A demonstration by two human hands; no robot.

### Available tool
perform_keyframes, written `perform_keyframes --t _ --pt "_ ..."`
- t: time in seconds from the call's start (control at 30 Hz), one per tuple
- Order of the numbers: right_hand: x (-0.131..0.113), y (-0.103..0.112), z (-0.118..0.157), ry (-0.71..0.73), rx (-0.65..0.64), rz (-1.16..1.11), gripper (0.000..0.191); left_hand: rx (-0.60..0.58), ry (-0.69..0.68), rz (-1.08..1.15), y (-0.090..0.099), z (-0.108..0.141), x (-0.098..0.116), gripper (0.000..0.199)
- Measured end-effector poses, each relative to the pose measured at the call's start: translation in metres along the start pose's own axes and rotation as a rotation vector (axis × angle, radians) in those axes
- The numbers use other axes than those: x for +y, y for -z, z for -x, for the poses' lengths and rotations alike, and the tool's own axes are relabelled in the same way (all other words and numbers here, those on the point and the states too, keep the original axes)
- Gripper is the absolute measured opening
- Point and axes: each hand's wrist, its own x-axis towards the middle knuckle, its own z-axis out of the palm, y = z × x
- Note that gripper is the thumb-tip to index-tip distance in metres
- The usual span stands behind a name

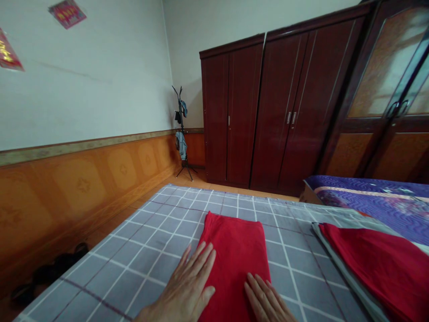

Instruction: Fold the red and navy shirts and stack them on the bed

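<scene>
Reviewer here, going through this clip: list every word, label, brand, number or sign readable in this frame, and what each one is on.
Red poster high on the wall: small gold and dark print, too small and blurred to read.
Red paper at the left edge of the wall: gold characters, cut off by the frame and too blurred to read.
No other text can be read in this view.

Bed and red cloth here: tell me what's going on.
A person has both bare hands flat on a folded red cloth lying on a grey checked bedsheet. The left hand lies along the cloth's left edge, partly on the sheet, and the right hand rests on its lower right part. Another red cloth lies on a grey layer to the right, beside a purple quilt.
</scene>
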Motion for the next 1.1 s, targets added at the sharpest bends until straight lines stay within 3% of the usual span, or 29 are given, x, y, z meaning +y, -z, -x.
perform_keyframes --t 0.1,0.23,0.33,0.47,0.63,0.8,0.93,1.1 --pt "0.01 -0.003 -0.035 -0.214 -0.138 -0.118 0.056 -0.028 -0.015 0.067 -0.004 -0.04 0.02 0.065" --pt "0.038 -0.018 -0.073 -0.351 -0.337 -0.262 0.054 -0.117 0.097 0.109 -0.033 -0.069 0.02 0.06" --pt "0.066 -0.029 -0.07 -0.476 -0.372 -0.242 0.056 -0.1 0.126 0.107 -0.048 -0.068 0.012 0.068" --pt "0.094 -0.039 -0.055 -0.693 -0.395 -0.11 0.058 -0.092 0.18 0.084 -0.046 -0.064 0.007 0.076" --pt "0.096 -0.04 -0.055 -0.791 -0.338 -0.18 0.057 -0.095 0.227 0.037 -0.04 -0.066 0.0 0.085" --pt "0.095 -0.036 -0.061 -0.914 -0.275 -0.295 0.053 -0.022 0.095 0.058 -0.044 -0.061 0.009 0.065" --pt "0.096 -0.035 -0.065 -1.053 -0.167 -0.41 0.049 -0.046 -0.05 0.254 -0.042 -0.059 0.043 0.059" --pt "0.1 -0.026 -0.085 -1.246 0.039 -0.622 0.048 -0.046 -0.198 0.707 -0.035 -0.057 0.103 0.063"
